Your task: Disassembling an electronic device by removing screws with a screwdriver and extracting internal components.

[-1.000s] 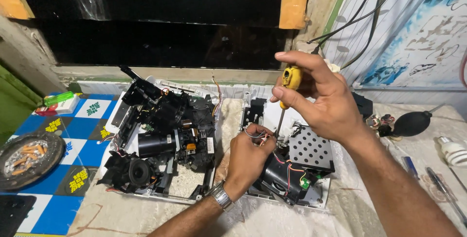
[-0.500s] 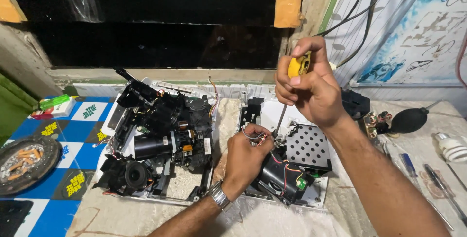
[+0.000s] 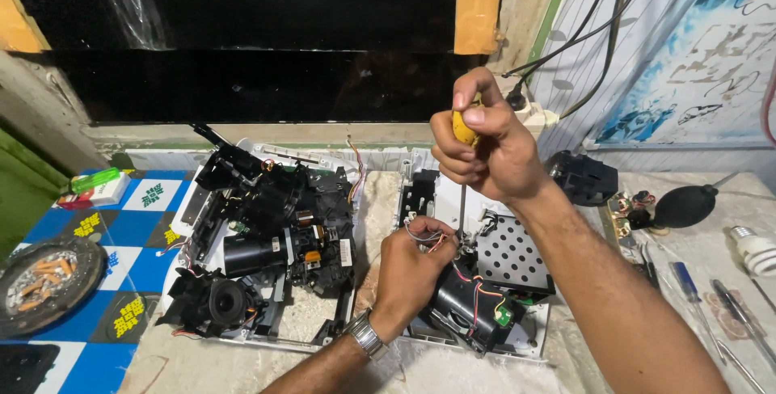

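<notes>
Right hand (image 3: 485, 155): grip fully closed around the yellow plastic handle of a slim metal-shafted screwdriver (image 3: 462, 129). The shaft stands nearly upright and runs down from the fist to a point in the opened white plastic device shell on the right (image 3: 517, 337), just beside the left hand. The tip itself is hidden among wires; cannot tell what it sits on.

Left hand (image 3: 414, 269): fingers curled in a pinch, grip closed on a small bundle of thin red and white wires (image 3: 427, 236), held just beside the screwdriver shaft. A metal wristwatch (image 3: 365, 334) sits on this wrist.

Inside the right shell: a perforated black metal plate (image 3: 511, 252) to the right of the shaft, and a black cylindrical part with a small green circuit board (image 3: 469, 309) below the left hand.

To the left, apart from both hands, lies a second open white tray filled with black optical and lens parts (image 3: 259, 232).

On the surface at far right: a black rubber blower bulb (image 3: 685, 204), a white bulb (image 3: 756, 250) and a blue-handled screwdriver (image 3: 687, 282). At far left, on a blue-and-white checked cloth (image 3: 149, 200): a round dark ashtray (image 3: 44, 281) and a green lighter (image 3: 93, 180).
</notes>
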